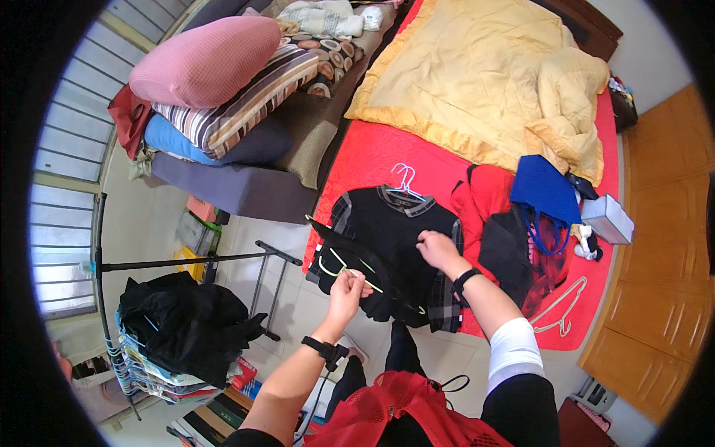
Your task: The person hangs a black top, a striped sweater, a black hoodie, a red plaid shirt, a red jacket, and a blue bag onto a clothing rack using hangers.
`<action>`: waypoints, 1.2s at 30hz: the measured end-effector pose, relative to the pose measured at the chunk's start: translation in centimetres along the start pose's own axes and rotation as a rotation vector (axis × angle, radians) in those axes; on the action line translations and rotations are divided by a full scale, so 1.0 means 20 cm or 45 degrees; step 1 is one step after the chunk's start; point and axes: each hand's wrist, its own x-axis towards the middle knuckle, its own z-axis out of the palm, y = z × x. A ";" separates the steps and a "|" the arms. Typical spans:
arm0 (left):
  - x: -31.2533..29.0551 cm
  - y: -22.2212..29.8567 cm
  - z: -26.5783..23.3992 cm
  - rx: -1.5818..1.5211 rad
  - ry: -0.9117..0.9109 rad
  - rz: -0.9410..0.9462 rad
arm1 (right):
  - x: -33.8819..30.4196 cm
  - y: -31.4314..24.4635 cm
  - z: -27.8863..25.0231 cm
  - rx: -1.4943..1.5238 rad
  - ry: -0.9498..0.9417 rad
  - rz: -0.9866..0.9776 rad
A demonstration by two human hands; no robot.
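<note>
My left hand is closed around a pale green clothes hanger near its hook. Draped over that hanger is a black garment, whose kind I cannot tell; it overlaps the shirt below. My right hand, with its fingers curled, is over the right side of a black shirt with grey plaid sleeves and collar. Whether it pinches cloth is hard to see, black against black. The shirt lies spread at the edge of the red bed, and white-blue hangers stick out at its collar.
A yellow quilt covers the far bed. To the right lie red and black clothes, a blue bag, a white box and a loose hanger. A clothes rack with garments stands left, below a sofa piled with cushions.
</note>
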 end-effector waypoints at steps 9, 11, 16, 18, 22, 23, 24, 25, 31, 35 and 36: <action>0.10 -0.04 0.07 -0.083 0.061 -0.098 | 0.63 0.32 0.16 -0.404 0.165 0.116; 0.12 -0.05 0.07 -0.093 0.078 -0.107 | 0.72 0.34 0.21 -0.489 0.187 0.144; 0.13 -0.06 0.07 -0.025 0.056 -0.117 | 0.83 0.39 0.25 -0.560 0.129 0.228; 0.13 -0.04 0.08 0.002 0.057 -0.127 | 0.84 0.39 0.24 -0.553 0.119 0.256; 0.10 -0.01 0.07 -0.017 0.070 -0.117 | 0.83 0.31 0.17 -0.445 0.076 0.302; 0.08 0.00 0.06 0.007 0.069 -0.119 | 0.84 0.27 0.15 -0.391 0.059 0.306; 0.07 0.01 0.06 -0.025 0.058 -0.118 | 0.80 0.28 0.13 -0.377 0.131 0.210; 0.06 0.03 0.06 -0.035 0.060 -0.111 | 0.78 0.29 0.09 -0.386 0.133 0.203; -0.05 0.15 0.01 -0.095 0.036 -0.080 | 0.59 0.22 -0.06 0.265 -0.305 -0.065; -0.19 0.22 -0.11 -0.139 0.069 -0.064 | 0.40 -0.09 -0.16 0.446 -0.561 -0.108; -0.23 0.23 -0.14 -0.118 0.074 -0.047 | 0.33 -0.17 -0.20 0.550 -0.602 -0.139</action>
